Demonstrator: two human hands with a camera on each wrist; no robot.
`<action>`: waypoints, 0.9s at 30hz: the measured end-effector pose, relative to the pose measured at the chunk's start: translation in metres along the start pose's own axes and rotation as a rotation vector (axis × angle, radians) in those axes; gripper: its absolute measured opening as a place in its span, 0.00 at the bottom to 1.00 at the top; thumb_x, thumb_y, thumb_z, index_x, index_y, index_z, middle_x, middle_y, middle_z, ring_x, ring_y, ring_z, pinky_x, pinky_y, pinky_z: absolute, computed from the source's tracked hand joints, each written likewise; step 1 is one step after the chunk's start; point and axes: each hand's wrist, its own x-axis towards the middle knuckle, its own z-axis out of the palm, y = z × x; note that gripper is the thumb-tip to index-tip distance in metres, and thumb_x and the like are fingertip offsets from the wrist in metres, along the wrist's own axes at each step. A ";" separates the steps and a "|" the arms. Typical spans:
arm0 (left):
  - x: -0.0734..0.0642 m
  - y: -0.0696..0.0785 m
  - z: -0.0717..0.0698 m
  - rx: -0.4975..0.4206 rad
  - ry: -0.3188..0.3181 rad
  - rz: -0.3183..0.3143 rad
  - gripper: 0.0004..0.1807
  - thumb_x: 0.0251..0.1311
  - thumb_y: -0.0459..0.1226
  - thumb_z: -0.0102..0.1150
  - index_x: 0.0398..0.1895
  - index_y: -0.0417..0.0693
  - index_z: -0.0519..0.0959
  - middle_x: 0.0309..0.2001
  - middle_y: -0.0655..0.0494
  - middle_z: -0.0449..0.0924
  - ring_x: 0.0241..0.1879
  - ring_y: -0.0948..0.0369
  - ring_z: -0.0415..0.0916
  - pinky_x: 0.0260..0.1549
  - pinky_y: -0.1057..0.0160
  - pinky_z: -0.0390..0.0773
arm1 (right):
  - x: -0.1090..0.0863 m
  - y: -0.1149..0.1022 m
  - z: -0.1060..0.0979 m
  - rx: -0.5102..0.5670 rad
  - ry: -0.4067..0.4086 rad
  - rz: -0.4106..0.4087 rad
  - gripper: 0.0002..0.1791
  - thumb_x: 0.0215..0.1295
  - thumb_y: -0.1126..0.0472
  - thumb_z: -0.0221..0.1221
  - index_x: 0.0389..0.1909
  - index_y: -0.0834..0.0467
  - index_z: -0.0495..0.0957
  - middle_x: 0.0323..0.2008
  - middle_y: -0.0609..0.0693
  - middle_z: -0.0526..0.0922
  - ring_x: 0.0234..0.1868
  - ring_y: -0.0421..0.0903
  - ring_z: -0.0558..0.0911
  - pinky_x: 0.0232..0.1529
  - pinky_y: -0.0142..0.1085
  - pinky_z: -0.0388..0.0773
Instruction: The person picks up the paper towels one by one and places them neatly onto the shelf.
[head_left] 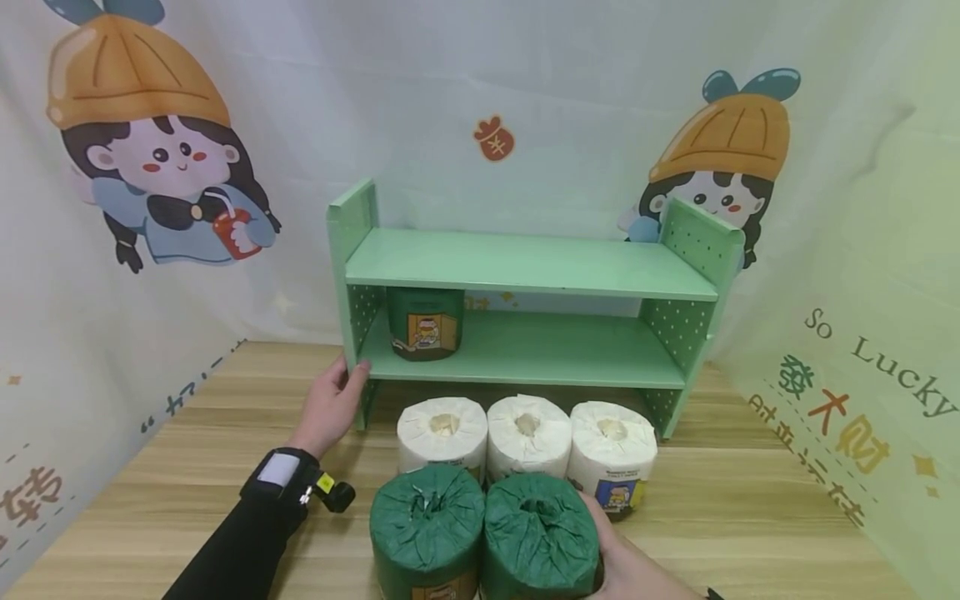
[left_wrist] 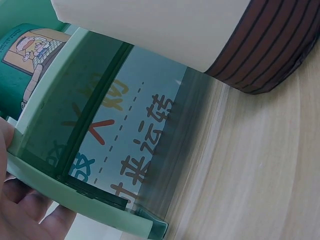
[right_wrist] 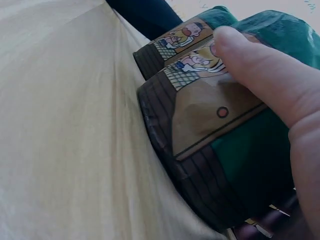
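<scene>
My left hand [head_left: 332, 407] grips the left side panel of a light green two-tier shelf [head_left: 525, 262], thumb on the front edge and fingers round the outer side. In the right wrist view, the thumb of my right hand [head_left: 626, 560] lies along a green paper-wrapped toilet roll [head_left: 542, 542]; its other fingers are hidden behind the roll. Close beside it stands another green toilet roll [head_left: 427, 525]. Three white-wrapped toilet rolls, the left one [head_left: 441, 433], the middle one [head_left: 528, 437] and the right one [head_left: 613, 442], stand in a row behind the green pair.
One green toilet roll [head_left: 425, 325] stands at the left end of the lower shelf board. The shelf rests on a wood-grain tabletop [head_left: 757, 517]. A printed cloth backdrop [head_left: 570, 150] hangs behind and along both sides.
</scene>
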 end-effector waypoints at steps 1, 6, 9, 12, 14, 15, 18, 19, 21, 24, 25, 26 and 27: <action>0.000 0.000 0.000 0.002 -0.001 -0.002 0.34 0.89 0.55 0.41 0.87 0.49 0.63 0.80 0.36 0.70 0.79 0.37 0.70 0.75 0.35 0.74 | 0.000 -0.001 0.001 -0.002 0.013 0.006 0.63 0.66 0.66 0.75 0.89 0.58 0.39 0.85 0.57 0.52 0.81 0.28 0.59 0.77 0.28 0.62; 0.000 0.001 -0.001 0.000 -0.003 -0.010 0.34 0.89 0.55 0.41 0.87 0.49 0.62 0.81 0.36 0.69 0.79 0.38 0.69 0.75 0.35 0.73 | 0.001 -0.004 0.002 -0.018 0.058 0.045 0.59 0.64 0.66 0.76 0.87 0.49 0.49 0.82 0.67 0.58 0.79 0.29 0.63 0.75 0.27 0.64; 0.001 0.001 -0.001 0.001 -0.004 -0.014 0.34 0.89 0.55 0.41 0.88 0.50 0.62 0.81 0.36 0.69 0.79 0.37 0.69 0.75 0.34 0.73 | 0.001 -0.006 0.002 0.002 0.058 0.074 0.58 0.65 0.66 0.76 0.87 0.48 0.49 0.82 0.69 0.57 0.79 0.30 0.64 0.75 0.28 0.64; 0.001 0.000 -0.001 0.004 -0.002 -0.018 0.34 0.88 0.55 0.41 0.87 0.51 0.62 0.81 0.37 0.70 0.79 0.38 0.70 0.75 0.34 0.74 | 0.000 -0.007 0.003 0.012 0.058 0.089 0.60 0.65 0.66 0.76 0.88 0.49 0.47 0.83 0.69 0.57 0.79 0.29 0.63 0.75 0.28 0.65; 0.000 0.000 -0.001 0.008 -0.001 -0.018 0.34 0.88 0.56 0.41 0.87 0.51 0.63 0.80 0.36 0.70 0.79 0.38 0.70 0.75 0.34 0.74 | 0.000 -0.008 0.003 0.026 0.061 0.115 0.60 0.65 0.66 0.75 0.89 0.48 0.46 0.84 0.67 0.56 0.79 0.28 0.63 0.74 0.27 0.65; 0.000 0.000 -0.001 0.011 -0.002 -0.018 0.34 0.88 0.56 0.41 0.87 0.50 0.62 0.80 0.36 0.70 0.79 0.38 0.70 0.75 0.35 0.74 | 0.000 -0.009 0.004 0.035 0.063 0.133 0.61 0.65 0.66 0.75 0.89 0.48 0.45 0.84 0.66 0.56 0.79 0.28 0.63 0.74 0.27 0.64; 0.000 0.001 -0.001 0.013 -0.006 -0.017 0.34 0.88 0.56 0.41 0.88 0.50 0.62 0.80 0.36 0.70 0.79 0.37 0.70 0.75 0.34 0.74 | -0.001 -0.010 0.004 0.073 0.067 0.163 0.61 0.66 0.66 0.75 0.89 0.49 0.44 0.85 0.64 0.55 0.79 0.28 0.64 0.74 0.27 0.65; -0.001 0.001 -0.001 0.012 -0.006 -0.015 0.34 0.88 0.55 0.41 0.88 0.50 0.62 0.80 0.36 0.70 0.79 0.37 0.70 0.75 0.34 0.74 | -0.001 -0.011 0.004 0.088 0.068 0.171 0.61 0.66 0.67 0.75 0.89 0.49 0.44 0.85 0.64 0.55 0.79 0.29 0.64 0.74 0.27 0.65; -0.001 0.001 -0.001 0.011 -0.007 -0.012 0.34 0.89 0.55 0.41 0.88 0.50 0.62 0.80 0.36 0.70 0.79 0.37 0.69 0.75 0.34 0.74 | -0.001 -0.011 0.004 0.095 0.072 0.155 0.61 0.65 0.68 0.75 0.89 0.51 0.44 0.85 0.63 0.56 0.79 0.30 0.65 0.75 0.27 0.65; -0.001 0.002 -0.001 0.012 -0.007 -0.010 0.34 0.88 0.55 0.41 0.88 0.49 0.62 0.80 0.35 0.70 0.79 0.37 0.70 0.75 0.34 0.74 | 0.000 -0.008 0.004 0.059 0.069 0.087 0.59 0.63 0.69 0.75 0.88 0.52 0.48 0.84 0.60 0.60 0.79 0.33 0.66 0.76 0.28 0.66; -0.001 0.002 0.000 0.015 -0.006 -0.009 0.34 0.88 0.55 0.41 0.87 0.49 0.62 0.80 0.35 0.70 0.78 0.37 0.70 0.75 0.34 0.74 | 0.000 -0.006 0.004 0.036 0.067 0.056 0.59 0.63 0.70 0.75 0.87 0.53 0.49 0.83 0.59 0.61 0.79 0.34 0.67 0.76 0.29 0.65; -0.001 0.002 -0.001 0.018 -0.005 -0.010 0.34 0.88 0.55 0.41 0.87 0.49 0.62 0.80 0.35 0.70 0.78 0.37 0.70 0.74 0.34 0.74 | 0.000 -0.005 0.004 0.017 0.071 0.037 0.58 0.62 0.70 0.75 0.86 0.52 0.51 0.82 0.57 0.63 0.79 0.34 0.67 0.77 0.29 0.65; -0.001 0.002 -0.001 0.019 -0.005 -0.011 0.34 0.88 0.55 0.41 0.87 0.49 0.62 0.80 0.35 0.70 0.78 0.37 0.71 0.74 0.34 0.74 | 0.001 -0.003 0.004 -0.005 0.067 0.010 0.57 0.62 0.70 0.75 0.86 0.53 0.52 0.82 0.57 0.63 0.79 0.35 0.67 0.77 0.29 0.66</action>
